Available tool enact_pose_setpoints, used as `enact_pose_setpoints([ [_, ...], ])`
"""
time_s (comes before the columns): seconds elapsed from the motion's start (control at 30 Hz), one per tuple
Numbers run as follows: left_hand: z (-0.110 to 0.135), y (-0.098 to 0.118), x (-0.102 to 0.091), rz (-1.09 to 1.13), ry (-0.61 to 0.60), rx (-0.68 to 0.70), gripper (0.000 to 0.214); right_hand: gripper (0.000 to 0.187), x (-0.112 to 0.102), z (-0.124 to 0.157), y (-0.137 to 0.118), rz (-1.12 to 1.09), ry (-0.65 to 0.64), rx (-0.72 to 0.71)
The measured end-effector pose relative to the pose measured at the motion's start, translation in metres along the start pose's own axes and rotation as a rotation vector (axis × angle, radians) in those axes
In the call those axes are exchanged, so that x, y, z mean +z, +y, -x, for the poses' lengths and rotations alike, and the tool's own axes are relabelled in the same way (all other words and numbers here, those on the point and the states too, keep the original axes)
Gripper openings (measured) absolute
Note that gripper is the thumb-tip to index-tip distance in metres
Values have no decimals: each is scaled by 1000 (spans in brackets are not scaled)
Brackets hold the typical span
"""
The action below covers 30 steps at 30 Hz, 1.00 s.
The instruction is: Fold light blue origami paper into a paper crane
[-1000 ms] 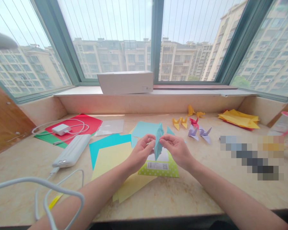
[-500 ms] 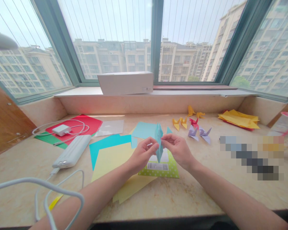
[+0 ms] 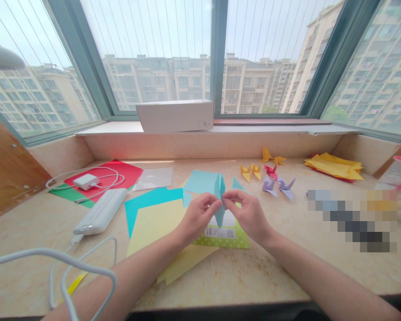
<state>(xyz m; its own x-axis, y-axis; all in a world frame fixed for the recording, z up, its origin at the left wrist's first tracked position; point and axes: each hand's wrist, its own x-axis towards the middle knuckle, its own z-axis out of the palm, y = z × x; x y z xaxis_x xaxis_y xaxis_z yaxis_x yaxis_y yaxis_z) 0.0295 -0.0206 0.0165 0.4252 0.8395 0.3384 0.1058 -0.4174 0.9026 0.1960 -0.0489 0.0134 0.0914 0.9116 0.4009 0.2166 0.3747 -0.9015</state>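
Observation:
A folded light-blue origami paper (image 3: pixel 219 216) stands upright between my two hands, in the middle of the view. My left hand (image 3: pixel 202 214) pinches its left side between thumb and fingers. From the right, my right hand (image 3: pixel 249 213) has thumb and fingertips closed on the paper's other side. Both hands are held above a green dotted packet (image 3: pixel 232 240) with a white label. Pale yellow sheets (image 3: pixel 160 218) lie below and left of my left hand. Behind the hands is a light-blue sheet (image 3: pixel 202 180).
Several folded paper cranes (image 3: pixel 270 186) stand to the right, with yellow sheets (image 3: pixel 334 167) beyond. On the left lie a white power bank (image 3: pixel 102 209), a charger (image 3: pixel 87 180), red paper (image 3: pixel 127 171) and a looping cable (image 3: pixel 50 253). A white box (image 3: pixel 175 117) sits on the sill.
My right hand has shifted slightly, its fingertips now nearer the paper's middle. The folded paper has turned a little and shows more of its left face. My left hand stays almost still.

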Motion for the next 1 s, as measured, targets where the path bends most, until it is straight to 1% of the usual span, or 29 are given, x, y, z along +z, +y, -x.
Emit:
enact_pose_setpoints([
  [0.13,-1,0,-1,-170,52,65,30,24,0,4,-2,88,-59,-14],
  [0.2,-1,0,-2,-270,56,118,30,26,0,3,0,73,-59,3],
  [0.3,0,1,-4,-341,38,186,26,27,0,0,3,-56,-27,63],
  [0.4,1,1,-3,-300,-15,222,21,36,-1,-4,4,-204,-8,129],
  [0.47,2,-1,-1,-186,-30,198,20,48,-3,-6,2,-266,-7,166],
  [0.53,2,-3,1,10,-25,124,19,59,-5,-8,-1,-321,-24,211],
  [0.57,1,-4,2,111,-21,78,24,60,-6,-9,-1,-348,-42,235],
  [0.6,0,-4,2,195,-13,33,30,57,-6,-10,-2,-374,-60,258],
  [0.67,-2,-4,1,280,3,-39,39,44,-8,-11,0,-417,-94,291],
  [0.73,-3,-3,-2,275,-10,-92,38,35,-10,-13,2,-428,-115,296],
  [0.8,-4,-1,-3,249,-37,-126,32,32,-11,-14,5,-412,-133,287],
  [0.87,-5,0,-4,224,-41,-138,30,31,-12,-14,6,-386,-151,281],
  [1.0,-6,0,-4,168,-4,-112,25,32,-14,-13,2,-305,-159,296],
])
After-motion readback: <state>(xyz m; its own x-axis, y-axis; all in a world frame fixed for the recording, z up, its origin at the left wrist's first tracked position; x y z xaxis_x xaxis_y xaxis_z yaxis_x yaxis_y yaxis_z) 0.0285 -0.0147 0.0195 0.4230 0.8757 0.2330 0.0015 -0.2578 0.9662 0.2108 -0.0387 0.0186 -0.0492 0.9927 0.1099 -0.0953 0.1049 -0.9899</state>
